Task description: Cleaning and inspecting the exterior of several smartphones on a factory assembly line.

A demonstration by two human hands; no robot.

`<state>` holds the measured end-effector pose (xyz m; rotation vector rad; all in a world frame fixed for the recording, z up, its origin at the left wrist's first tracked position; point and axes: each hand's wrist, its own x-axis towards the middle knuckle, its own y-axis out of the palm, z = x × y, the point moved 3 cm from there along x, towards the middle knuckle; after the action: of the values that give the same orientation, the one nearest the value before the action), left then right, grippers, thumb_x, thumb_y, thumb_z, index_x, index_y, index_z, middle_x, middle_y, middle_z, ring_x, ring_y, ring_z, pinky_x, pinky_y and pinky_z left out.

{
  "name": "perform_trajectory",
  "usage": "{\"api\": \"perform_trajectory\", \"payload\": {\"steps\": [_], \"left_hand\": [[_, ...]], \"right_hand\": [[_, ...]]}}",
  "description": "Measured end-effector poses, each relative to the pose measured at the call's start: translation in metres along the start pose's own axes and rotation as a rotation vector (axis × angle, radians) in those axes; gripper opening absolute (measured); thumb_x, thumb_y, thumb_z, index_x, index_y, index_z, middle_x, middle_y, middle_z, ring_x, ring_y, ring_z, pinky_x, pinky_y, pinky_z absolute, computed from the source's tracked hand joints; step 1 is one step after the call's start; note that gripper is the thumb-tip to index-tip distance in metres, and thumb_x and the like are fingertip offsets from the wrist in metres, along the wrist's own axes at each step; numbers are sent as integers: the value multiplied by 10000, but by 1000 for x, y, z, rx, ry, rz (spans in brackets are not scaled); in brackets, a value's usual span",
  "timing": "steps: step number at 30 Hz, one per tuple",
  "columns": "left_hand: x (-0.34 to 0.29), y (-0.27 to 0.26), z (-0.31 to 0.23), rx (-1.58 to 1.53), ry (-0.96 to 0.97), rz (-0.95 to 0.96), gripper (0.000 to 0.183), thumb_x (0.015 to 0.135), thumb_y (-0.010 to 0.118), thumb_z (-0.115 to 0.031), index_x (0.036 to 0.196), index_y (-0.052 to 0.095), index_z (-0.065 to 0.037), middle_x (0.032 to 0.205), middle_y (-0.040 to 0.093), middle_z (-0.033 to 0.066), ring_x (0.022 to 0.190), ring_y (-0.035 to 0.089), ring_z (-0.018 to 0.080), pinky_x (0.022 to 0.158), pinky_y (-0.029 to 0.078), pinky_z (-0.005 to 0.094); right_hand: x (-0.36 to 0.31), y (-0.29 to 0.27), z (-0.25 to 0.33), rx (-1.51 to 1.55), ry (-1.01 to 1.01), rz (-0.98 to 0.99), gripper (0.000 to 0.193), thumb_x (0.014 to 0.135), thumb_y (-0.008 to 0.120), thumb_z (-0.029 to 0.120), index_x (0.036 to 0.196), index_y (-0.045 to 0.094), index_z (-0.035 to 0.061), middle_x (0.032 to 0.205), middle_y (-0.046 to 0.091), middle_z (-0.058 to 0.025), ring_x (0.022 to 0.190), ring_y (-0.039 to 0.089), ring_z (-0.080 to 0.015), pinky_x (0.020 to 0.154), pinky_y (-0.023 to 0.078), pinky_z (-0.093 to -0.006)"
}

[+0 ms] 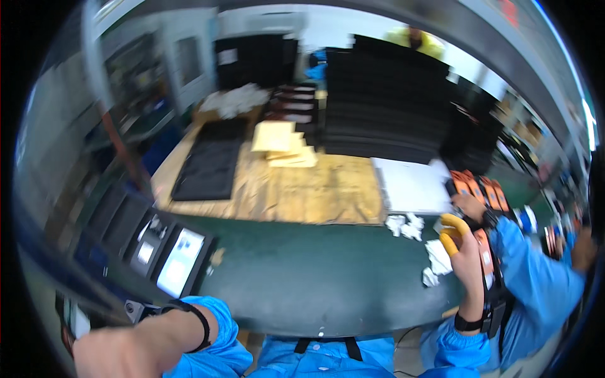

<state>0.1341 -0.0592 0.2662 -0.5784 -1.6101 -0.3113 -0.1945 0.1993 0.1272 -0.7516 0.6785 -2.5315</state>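
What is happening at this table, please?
The person's left hand is blurred at lower left; what it may hold, I cannot tell. The right hand, two fingers in yellow covers, is raised near crumpled paper, with nothing visible in its grasp. A co-worker's hand is at the orange blocks. Yellow pads lie on a board across the table.

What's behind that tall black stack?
Part of a person in yellow shows above the tall black stack. The stack covers their lower body, and whatever else is low behind it can't be seen.
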Motion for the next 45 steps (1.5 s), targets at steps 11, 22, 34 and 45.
{"api": "perform_trajectory", "payload": {"steps": [11, 22, 34, 45], "left_hand": [[-135, -144, 324, 1766, -577, 218, 166, 735, 662, -149, 885, 672, -79, 660, 608, 122, 600, 588, 279, 532, 460, 379], [-84, -172, 454, 1557, -637, 142, 205, 762, 638, -27, 966, 659, -31, 732, 665, 106, 611, 637, 198, 592, 502, 275], [-23, -235, 557, 751, -1514, -425, 297, 818, 433, 30, 1068, 593, 46, 950, 663, 110, 910, 628, 173, 838, 470, 279], [-1, -246, 644, 66, -1563, -1109, 378, 986, 216, -222, 1202, 479, -58, 1239, 502, 162, 1159, 483, 300, 1012, 335, 512]], "right_hand": [[0, -82, -22, -9, 198, -280, 481, 822, 609, 29, 1266, 423, 13, 1093, 543, -159, 918, 591, -195, 787, 474, -297], [222, -151, -164, 719, 201, -868, 489, 800, 439, -90, 1267, 432, 54, 1132, 548, -127, 918, 591, -185, 713, 507, -269], [288, -198, -240, 324, 474, -724, 442, 790, 499, -75, 1218, 482, 34, 1082, 568, -150, 947, 586, -236, 809, 474, -290], [317, -223, -305, -11, 687, -719, 403, 791, 613, 118, 1169, 518, 11, 1093, 559, -223, 1023, 546, -359, 878, 444, -404]]}}
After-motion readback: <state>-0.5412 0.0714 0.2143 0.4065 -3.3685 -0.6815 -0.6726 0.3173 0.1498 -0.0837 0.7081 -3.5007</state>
